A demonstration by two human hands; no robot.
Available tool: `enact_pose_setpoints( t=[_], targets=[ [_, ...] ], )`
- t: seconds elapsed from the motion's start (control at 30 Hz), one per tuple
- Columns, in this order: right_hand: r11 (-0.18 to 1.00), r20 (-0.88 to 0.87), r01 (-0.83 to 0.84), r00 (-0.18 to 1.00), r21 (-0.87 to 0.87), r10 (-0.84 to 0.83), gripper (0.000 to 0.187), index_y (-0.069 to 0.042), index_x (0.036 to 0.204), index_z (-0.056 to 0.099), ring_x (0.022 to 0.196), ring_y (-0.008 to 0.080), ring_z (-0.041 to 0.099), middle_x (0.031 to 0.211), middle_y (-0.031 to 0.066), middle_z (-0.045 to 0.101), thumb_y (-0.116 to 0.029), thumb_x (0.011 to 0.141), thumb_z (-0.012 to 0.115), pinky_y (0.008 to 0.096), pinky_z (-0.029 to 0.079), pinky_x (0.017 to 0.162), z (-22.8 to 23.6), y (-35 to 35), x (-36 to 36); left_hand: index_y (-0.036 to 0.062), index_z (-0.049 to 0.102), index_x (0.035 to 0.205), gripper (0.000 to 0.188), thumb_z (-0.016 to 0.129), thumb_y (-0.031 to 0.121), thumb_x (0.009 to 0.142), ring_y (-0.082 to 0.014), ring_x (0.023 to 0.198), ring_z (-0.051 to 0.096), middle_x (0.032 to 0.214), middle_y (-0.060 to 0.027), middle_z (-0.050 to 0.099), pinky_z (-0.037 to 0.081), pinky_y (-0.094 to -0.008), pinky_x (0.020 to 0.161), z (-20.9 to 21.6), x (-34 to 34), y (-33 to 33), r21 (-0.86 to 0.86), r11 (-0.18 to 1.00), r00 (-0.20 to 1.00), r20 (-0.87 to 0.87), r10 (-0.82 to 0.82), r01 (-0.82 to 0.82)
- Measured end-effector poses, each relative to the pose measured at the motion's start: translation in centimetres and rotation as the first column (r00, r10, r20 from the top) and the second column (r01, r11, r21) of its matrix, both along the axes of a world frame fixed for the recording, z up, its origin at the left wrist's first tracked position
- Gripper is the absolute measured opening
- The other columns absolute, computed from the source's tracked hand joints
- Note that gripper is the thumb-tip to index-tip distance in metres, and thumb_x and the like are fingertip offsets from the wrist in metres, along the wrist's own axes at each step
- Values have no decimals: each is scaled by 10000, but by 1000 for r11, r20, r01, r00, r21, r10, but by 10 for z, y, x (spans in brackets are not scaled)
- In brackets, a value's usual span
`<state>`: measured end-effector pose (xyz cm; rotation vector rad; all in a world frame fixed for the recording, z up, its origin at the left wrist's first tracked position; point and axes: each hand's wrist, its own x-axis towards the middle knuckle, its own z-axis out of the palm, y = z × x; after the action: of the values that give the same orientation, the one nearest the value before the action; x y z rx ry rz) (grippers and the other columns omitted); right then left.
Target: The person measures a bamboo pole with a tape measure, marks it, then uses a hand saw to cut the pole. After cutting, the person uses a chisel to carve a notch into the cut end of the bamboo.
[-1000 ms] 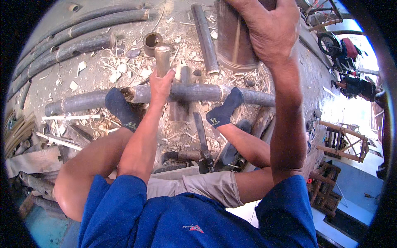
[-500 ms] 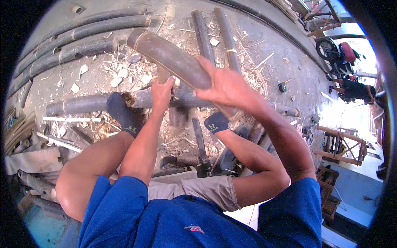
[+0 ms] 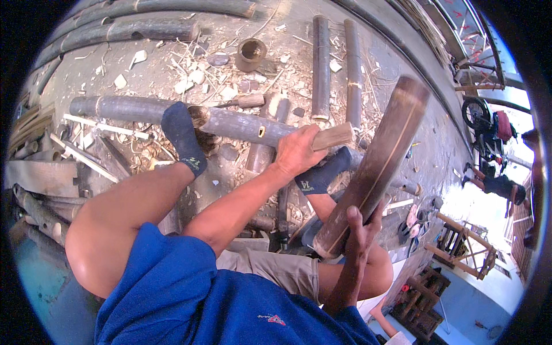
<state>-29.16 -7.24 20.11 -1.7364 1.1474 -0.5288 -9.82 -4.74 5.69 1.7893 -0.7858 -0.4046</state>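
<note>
My left hand [image 3: 296, 152] is closed around a short wooden piece [image 3: 333, 137], just above a long dark bamboo pole [image 3: 230, 122] on the floor. Near the hand, a small slot is cut in the pole; a larger opening lies by my left foot. My right hand [image 3: 363, 230] grips a thick brown bamboo section [image 3: 376, 164] near its lower end. That section stands tilted, its far end up to the right. Beyond the pole lies a tool with a wooden handle [image 3: 251, 101], its blade partly visible.
Wood chips [image 3: 195, 77] litter the floor. Several dark bamboo poles [image 3: 149, 29] lie far left, and two shorter ones [image 3: 321, 66] ahead. My socked feet [image 3: 183, 135] rest at the pole. A motorbike [image 3: 489, 118] and a person [image 3: 497, 187] are far right; another person's arm [image 3: 384, 322] shows lower right.
The bamboo section has swung from the middle to the right and tipped more upright, held in my right hand. My left hand has moved right, holding the wooden piece. The view has shifted.
</note>
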Motion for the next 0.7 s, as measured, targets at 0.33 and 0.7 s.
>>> enact_pose_setpoints(
  t=[0.33, 0.7],
  targets=[
    [998, 42, 25, 999, 57, -28, 933, -3, 1597, 282, 1136, 275, 610, 1328, 170, 590, -241, 863, 807, 385, 493, 991, -1, -3, -13, 77, 626, 1120, 489, 834, 299, 738, -432, 905, 699, 1000, -191, 721, 562, -512, 774, -20, 29, 3, -6, 993, 993, 7, 119, -119],
    [913, -200, -310, 944, -265, 263, 896, 33, 1564, 316, 1079, 307, 665, 1257, 213, 636, -272, 865, 787, 434, 527, 982, 38, -24, 73, 10, 633, 1058, 460, 812, 296, 745, -431, 887, 707, 903, -248, 713, 558, -484, 782, -26, 48, 1, -101, 967, 945, -259, 201, -233]
  ],
)
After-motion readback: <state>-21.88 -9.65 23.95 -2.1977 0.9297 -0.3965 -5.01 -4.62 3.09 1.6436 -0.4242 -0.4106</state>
